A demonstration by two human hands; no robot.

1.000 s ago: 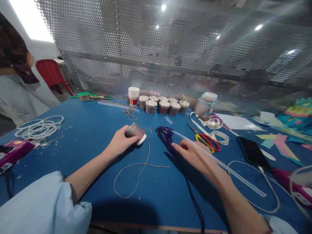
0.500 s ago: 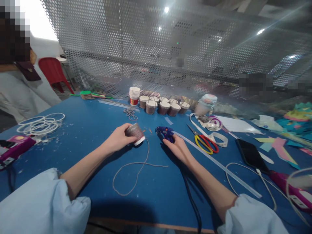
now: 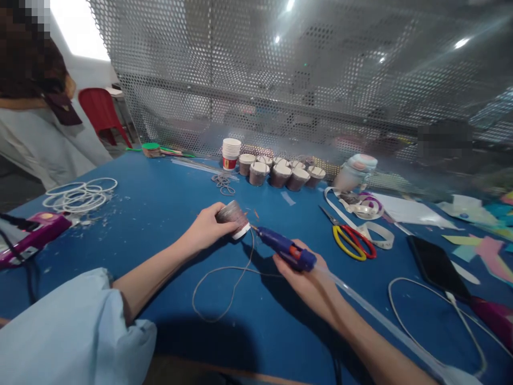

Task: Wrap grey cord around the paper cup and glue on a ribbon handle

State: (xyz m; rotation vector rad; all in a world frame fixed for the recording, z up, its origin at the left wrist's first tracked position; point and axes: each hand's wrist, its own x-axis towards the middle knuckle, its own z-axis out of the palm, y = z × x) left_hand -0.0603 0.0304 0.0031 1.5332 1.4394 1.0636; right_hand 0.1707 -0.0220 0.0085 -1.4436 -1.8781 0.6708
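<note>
My left hand (image 3: 210, 227) is closed around a small paper cup (image 3: 232, 214) wrapped in grey cord. The cup lies tilted, its white uncovered band facing right. From it a loose length of grey cord (image 3: 228, 307) runs down and loops on the table. In my right hand (image 3: 302, 272) is a blue hot glue gun (image 3: 282, 247), a long clear glue stick (image 3: 372, 307) trailing from its back. The gun's nozzle points left, close to the cup's white band; whether they touch I cannot tell.
Several cord-wrapped cups (image 3: 280, 174) and a stack of paper cups (image 3: 231, 155) stand at the back. Scissors (image 3: 348, 240), a measuring tape (image 3: 377, 232) and a phone (image 3: 436, 264) lie right. Coiled white cord (image 3: 80, 195) and a purple power strip (image 3: 36, 238) are left.
My right hand has lifted the glue gun from the table and swung its nozzle to the cup. The cup stays in my left hand. The view has shifted slightly.
</note>
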